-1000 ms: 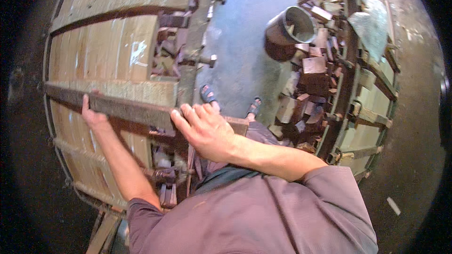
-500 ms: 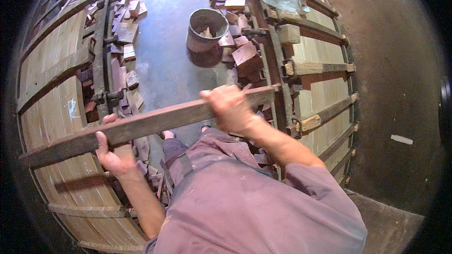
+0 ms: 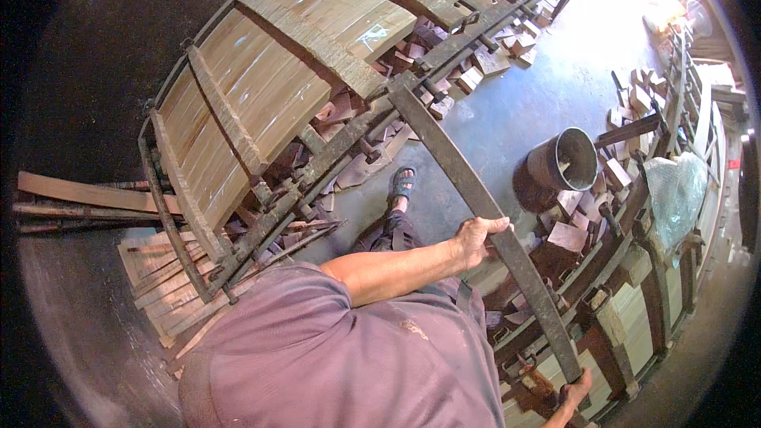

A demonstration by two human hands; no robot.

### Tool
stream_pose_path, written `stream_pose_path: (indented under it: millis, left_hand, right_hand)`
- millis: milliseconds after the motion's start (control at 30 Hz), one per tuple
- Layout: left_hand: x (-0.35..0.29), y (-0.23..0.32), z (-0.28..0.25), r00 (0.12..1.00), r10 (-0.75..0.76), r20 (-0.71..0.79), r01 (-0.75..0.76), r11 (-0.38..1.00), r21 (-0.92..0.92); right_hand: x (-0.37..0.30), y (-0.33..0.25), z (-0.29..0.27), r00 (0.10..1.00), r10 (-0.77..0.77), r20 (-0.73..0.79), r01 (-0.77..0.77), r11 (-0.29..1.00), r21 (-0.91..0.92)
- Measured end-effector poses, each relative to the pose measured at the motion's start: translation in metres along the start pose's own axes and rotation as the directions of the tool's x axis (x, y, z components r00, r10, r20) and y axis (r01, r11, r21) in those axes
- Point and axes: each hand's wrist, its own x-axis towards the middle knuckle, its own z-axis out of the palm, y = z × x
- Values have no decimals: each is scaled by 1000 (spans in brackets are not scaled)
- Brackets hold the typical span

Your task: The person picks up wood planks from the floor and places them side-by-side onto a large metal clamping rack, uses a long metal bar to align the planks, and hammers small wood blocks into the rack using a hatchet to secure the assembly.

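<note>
Now my left grip (image 3: pixel 476 242) holds the long dark bar (image 3: pixel 527 276) near its middle, and my right grip (image 3: pixel 577 390) holds it close to the near end. A dark bucket (image 3: pixel 543 166) sits on the floor (image 3: pixel 515 107) past my left grip, to its right. Pale boards (image 3: pixel 261 87) lie off to its left.

Bluish floor (image 3: pixel 507 123), dark bucket (image 3: pixel 547 162) (round and open-topped) standing on it, loose wood blocks (image 3: pixel 491 62) strewn along both sides
</note>
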Motion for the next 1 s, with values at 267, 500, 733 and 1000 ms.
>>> stream_pose_path:
  millis: [267,500,733,1000]
  left_hand:
    - [26,9,-21,980,71,-184,-67,997,29]
    - [35,1,-28,942,138,-305,-102,986,134]
    - [42,8,-30,992,92,-87,-89,995,40]
    - [33,29,-50,962,120,-245,-111,993,50]
  right_hand:
    - [46,22,55,996,-62,61,63,998,-20]
    - [62,-31,63,976,25,216,26,973,-228]
    - [85,76,68,985,-172,21,167,916,-364]
    - [54,-24,113,958,-77,278,193,887,-419]
